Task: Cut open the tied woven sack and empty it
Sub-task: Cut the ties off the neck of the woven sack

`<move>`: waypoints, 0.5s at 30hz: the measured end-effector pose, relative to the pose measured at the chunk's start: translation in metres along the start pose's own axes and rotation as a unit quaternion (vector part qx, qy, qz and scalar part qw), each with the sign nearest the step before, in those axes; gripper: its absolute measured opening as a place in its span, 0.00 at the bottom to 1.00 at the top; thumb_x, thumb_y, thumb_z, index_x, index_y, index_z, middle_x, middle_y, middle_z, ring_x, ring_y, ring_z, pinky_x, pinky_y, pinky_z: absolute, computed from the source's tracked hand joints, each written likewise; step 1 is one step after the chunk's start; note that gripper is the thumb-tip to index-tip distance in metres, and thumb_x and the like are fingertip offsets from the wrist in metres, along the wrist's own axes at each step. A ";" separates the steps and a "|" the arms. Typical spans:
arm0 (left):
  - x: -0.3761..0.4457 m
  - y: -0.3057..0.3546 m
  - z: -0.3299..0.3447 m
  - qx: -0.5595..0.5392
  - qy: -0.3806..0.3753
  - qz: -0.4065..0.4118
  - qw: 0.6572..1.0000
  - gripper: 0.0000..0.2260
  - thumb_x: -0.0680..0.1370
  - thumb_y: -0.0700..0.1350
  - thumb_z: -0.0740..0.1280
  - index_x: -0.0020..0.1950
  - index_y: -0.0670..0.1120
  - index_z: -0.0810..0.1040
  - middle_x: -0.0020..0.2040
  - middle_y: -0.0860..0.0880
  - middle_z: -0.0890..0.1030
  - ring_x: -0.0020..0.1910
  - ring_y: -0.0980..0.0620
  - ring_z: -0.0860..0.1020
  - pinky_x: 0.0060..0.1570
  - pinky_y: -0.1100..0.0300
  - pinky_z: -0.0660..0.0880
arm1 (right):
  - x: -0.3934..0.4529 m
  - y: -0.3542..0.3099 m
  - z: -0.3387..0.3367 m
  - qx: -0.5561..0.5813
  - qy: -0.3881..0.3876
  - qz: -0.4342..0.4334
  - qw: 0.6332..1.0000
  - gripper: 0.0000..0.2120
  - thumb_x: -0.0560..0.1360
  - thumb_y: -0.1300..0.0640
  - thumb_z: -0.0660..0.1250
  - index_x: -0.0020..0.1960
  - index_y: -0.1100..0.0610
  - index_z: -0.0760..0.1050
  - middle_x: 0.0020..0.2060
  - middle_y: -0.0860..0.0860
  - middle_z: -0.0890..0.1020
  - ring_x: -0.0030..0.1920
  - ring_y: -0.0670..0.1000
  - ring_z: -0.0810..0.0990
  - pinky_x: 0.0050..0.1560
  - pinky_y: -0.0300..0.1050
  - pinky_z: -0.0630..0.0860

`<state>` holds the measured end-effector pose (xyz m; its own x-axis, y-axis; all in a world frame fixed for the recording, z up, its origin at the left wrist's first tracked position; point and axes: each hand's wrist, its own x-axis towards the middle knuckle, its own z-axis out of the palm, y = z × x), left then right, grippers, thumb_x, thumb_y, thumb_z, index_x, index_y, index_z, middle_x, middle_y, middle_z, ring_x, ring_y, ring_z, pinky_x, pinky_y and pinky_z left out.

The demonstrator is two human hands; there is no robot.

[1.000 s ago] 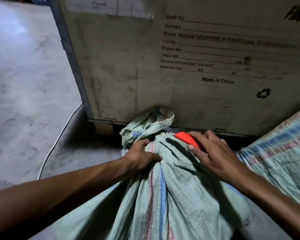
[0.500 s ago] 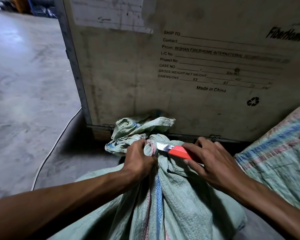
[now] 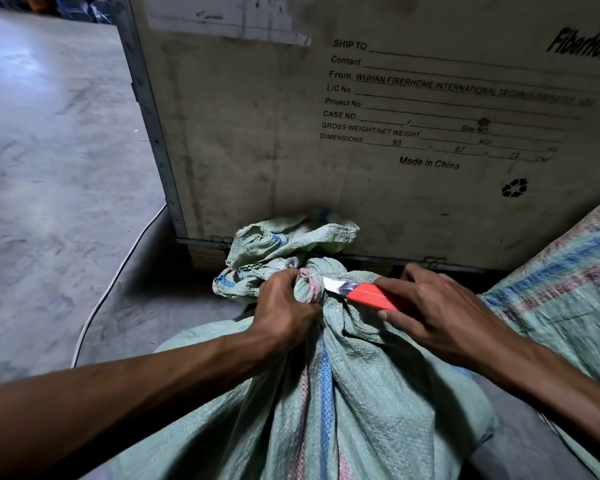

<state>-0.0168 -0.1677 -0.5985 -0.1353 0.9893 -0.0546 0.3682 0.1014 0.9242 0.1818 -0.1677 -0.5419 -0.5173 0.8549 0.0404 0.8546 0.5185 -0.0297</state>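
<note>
A pale green woven sack (image 3: 354, 393) with blue and pink stripes stands in front of me, its neck bunched and tied. My left hand (image 3: 284, 306) grips the neck just below the knot. My right hand (image 3: 433, 313) holds a red-handled utility knife (image 3: 371, 295). Its silver blade points left and touches the tie at the neck, close to my left thumb. The loose mouth of the sack (image 3: 284, 244) flops above the tie, towards the crate.
A big dirty shipping crate (image 3: 378, 126) with printed labels stands right behind the sack. A second striped woven sack (image 3: 568, 292) lies at the right. Grey concrete floor (image 3: 49, 168) spreads to the left, with a thin white cable (image 3: 118, 271) running along it.
My right hand drew back to the right, exposing the knife blade, which now lies against the tied neck. My left hand shifted its grip higher on the neck. The view moved closer.
</note>
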 end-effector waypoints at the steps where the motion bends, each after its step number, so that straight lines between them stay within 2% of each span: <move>1: 0.000 -0.001 0.000 0.004 -0.003 0.004 1.000 0.10 0.69 0.29 0.70 0.43 0.43 0.76 0.40 0.44 0.82 0.35 0.45 0.83 0.31 0.51 0.82 | 0.000 0.000 0.000 -0.001 -0.004 0.001 1.000 0.20 0.77 0.43 0.57 0.67 0.44 0.65 0.45 0.48 0.69 0.44 0.47 0.68 0.43 0.41 0.59; 5: -0.004 0.000 0.001 0.013 -0.008 0.029 0.999 0.14 0.69 0.29 0.69 0.41 0.48 0.72 0.39 0.51 0.79 0.34 0.55 0.78 0.28 0.67 0.78 | 0.000 0.000 0.002 -0.040 0.007 0.001 0.999 0.19 0.77 0.43 0.56 0.66 0.46 0.67 0.44 0.49 0.67 0.41 0.48 0.66 0.42 0.42 0.59; 6: -0.005 0.001 0.001 0.019 -0.009 0.034 0.999 0.15 0.69 0.29 0.69 0.40 0.49 0.72 0.38 0.53 0.77 0.34 0.56 0.78 0.29 0.68 0.78 | -0.001 0.000 0.004 -0.059 0.027 -0.001 0.998 0.18 0.77 0.43 0.54 0.63 0.47 0.70 0.42 0.49 0.68 0.40 0.48 0.65 0.41 0.43 0.60; 8: -0.004 0.001 0.001 0.031 -0.012 0.029 0.999 0.16 0.70 0.31 0.70 0.38 0.51 0.70 0.36 0.53 0.77 0.35 0.50 0.80 0.34 0.57 0.82 | -0.002 -0.004 0.008 -0.109 0.055 0.002 0.992 0.18 0.75 0.44 0.53 0.55 0.51 0.74 0.38 0.52 0.71 0.35 0.51 0.66 0.37 0.43 0.61; 10: -0.001 0.000 0.001 0.038 -0.018 0.014 0.999 0.14 0.70 0.32 0.71 0.39 0.49 0.71 0.37 0.49 0.78 0.38 0.45 0.82 0.38 0.47 0.82 | -0.003 -0.010 0.012 -0.156 0.075 0.010 0.985 0.13 0.74 0.48 0.59 0.51 0.54 0.75 0.36 0.54 0.73 0.32 0.54 0.69 0.34 0.44 0.60; 11: 0.000 -0.002 0.001 0.041 -0.019 0.008 0.999 0.10 0.70 0.33 0.71 0.43 0.45 0.74 0.40 0.45 0.80 0.39 0.43 0.82 0.37 0.46 0.82 | -0.003 -0.013 0.015 -0.175 0.080 0.017 0.981 0.10 0.72 0.50 0.64 0.50 0.54 0.75 0.36 0.55 0.73 0.32 0.55 0.71 0.34 0.45 0.59; 13: 0.002 -0.003 0.003 0.044 -0.013 -0.005 0.999 0.10 0.70 0.34 0.72 0.48 0.39 0.75 0.44 0.39 0.82 0.40 0.41 0.83 0.34 0.45 0.81 | -0.002 -0.016 0.020 -0.197 0.077 0.035 0.977 0.11 0.69 0.55 0.71 0.50 0.55 0.75 0.36 0.55 0.72 0.31 0.56 0.71 0.33 0.46 0.58; 15: 0.002 -0.004 0.004 0.036 -0.008 -0.016 0.999 0.10 0.68 0.35 0.72 0.48 0.37 0.77 0.42 0.38 0.83 0.38 0.41 0.84 0.31 0.44 0.80 | 0.000 -0.018 0.022 -0.202 0.077 0.053 0.975 0.13 0.67 0.57 0.74 0.49 0.54 0.74 0.36 0.55 0.72 0.28 0.55 0.72 0.31 0.45 0.58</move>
<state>-0.0151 -0.1653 -0.6037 -0.1335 0.9869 -0.0904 0.4291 0.1398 0.8924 0.1649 -0.1768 -0.5636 -0.4389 0.8737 0.2097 0.8676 0.3514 0.3518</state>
